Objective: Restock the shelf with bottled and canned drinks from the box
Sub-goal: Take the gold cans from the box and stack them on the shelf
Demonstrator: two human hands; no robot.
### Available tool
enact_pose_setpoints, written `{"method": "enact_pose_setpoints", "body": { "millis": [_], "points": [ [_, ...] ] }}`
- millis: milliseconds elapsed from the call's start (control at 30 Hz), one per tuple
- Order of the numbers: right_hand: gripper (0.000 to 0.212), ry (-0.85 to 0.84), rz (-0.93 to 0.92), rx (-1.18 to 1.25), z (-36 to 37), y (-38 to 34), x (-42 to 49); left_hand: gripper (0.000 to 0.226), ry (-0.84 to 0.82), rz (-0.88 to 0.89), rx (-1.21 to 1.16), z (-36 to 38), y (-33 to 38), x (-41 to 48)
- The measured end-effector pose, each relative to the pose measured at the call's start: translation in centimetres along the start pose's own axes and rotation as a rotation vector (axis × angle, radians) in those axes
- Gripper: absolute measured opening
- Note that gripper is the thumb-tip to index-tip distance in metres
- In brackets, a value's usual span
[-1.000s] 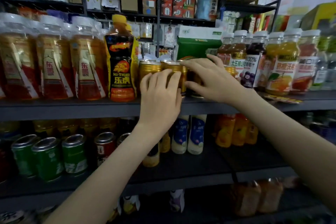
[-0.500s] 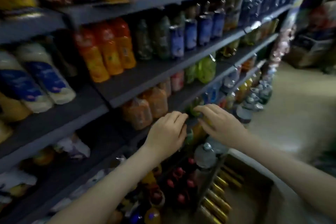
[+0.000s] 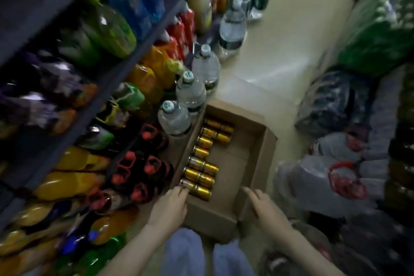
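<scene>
Cardboard box (image 3: pixel 264 152), lower centre on the floor beside the shelf (image 3: pixel 105 87), holds gold cans (image 3: pixel 202 172) along its left wall. The left hand (image 3: pixel 170 207) touches the nearest can with straight fingers; the right hand (image 3: pixel 266 210) hovers spread by the right wall. A grip round each can's middle seems surest. Labels blur beyond reading.

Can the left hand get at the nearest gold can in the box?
Likely yes: the left hand is at the nearest gold can, the cardboard box is open-topped, and nothing covers it.
</scene>
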State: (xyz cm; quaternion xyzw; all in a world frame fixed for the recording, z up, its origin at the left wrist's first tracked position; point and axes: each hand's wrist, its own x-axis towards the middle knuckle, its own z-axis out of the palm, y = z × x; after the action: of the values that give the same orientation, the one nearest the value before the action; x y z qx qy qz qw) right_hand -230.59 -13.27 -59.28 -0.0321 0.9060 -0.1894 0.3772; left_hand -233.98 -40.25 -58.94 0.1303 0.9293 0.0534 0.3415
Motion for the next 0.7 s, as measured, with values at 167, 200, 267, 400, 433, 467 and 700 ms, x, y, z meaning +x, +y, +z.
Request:
{"method": "enact_pose_setpoints", "body": {
  "millis": [167,200,267,400,433,467,700],
  "points": [
    [0.07,-0.068,0.106,0.036,10.7,5.1,10.4,0.058,-0.104,0.022,0.096,10.8,-3.3,11.9],
    [0.069,-0.06,0.116,0.028,13.0,5.9,13.1,0.06,-0.086,0.023,0.119,13.0,-4.0,14.8],
    [0.07,-0.019,0.097,0.01,16.7,7.0,19.1,0.065,-0.041,0.119,0.267,17.0,-5.3,21.0],
    [0.087,0.016,-0.024,-0.081,22.9,8.4,31.3,0.069,-0.032,0.225,0.505,23.3,-6.8,32.6],
    [0.093,0.027,-0.061,-0.117,24.1,8.6,34.1,0.068,-0.034,0.255,0.555,24.5,-7.2,35.0],
    [0.097,0.035,-0.1,-0.158,25.2,8.9,36.5,0.068,-0.049,0.285,0.608,25.5,-7.5,37.0],
    [0.088,0.006,-0.215,-0.309,27.4,12.3,42.0,0.071,-0.185,0.352,0.593,27.7,-10.2,40.9]
  ]
}}
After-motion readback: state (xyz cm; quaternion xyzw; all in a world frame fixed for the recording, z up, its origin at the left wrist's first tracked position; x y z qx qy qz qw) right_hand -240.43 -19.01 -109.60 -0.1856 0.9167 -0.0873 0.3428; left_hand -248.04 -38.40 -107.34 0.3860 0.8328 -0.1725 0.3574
